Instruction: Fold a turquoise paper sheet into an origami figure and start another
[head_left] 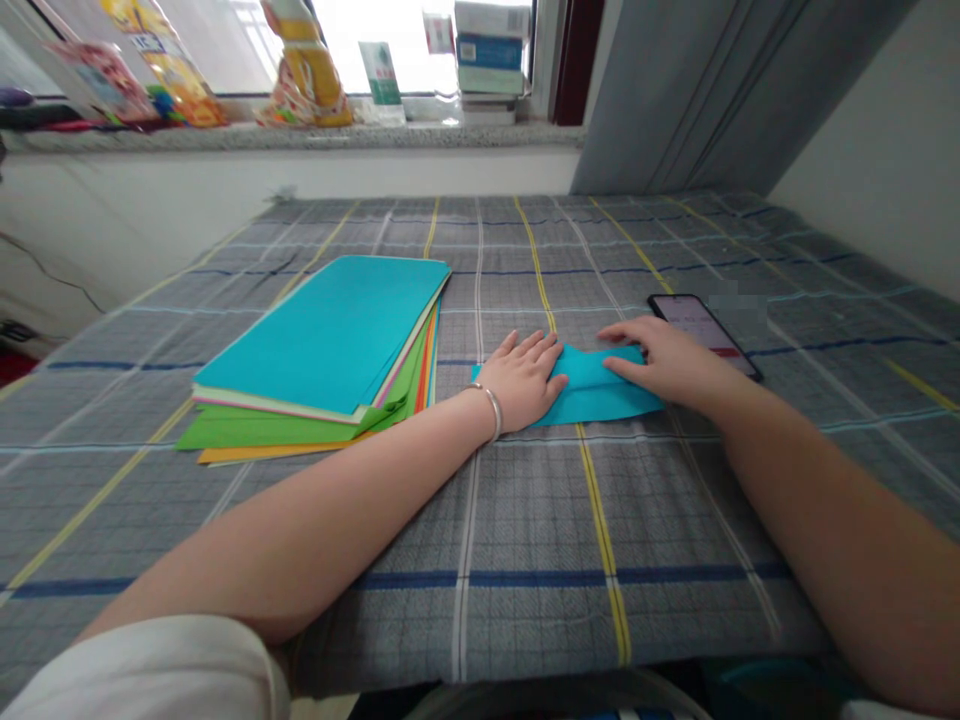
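A folded piece of blue paper lies on the plaid cloth in front of me. My left hand rests flat on its left part, fingers stretched out, a silver bangle at the wrist. At the paper's right end is my right hand, thumb over the paper and fingers apart along its far edge. Whether the right fingers pinch any of the paper is hard to see. The paper's left part is mostly hidden under my left hand.
Left of my hands sits a stack of coloured paper, blue on top. A phone lies just beyond my right hand. Plaid cloth covers the table. Snack bags, a yellow bottle and boxes stand on the windowsill.
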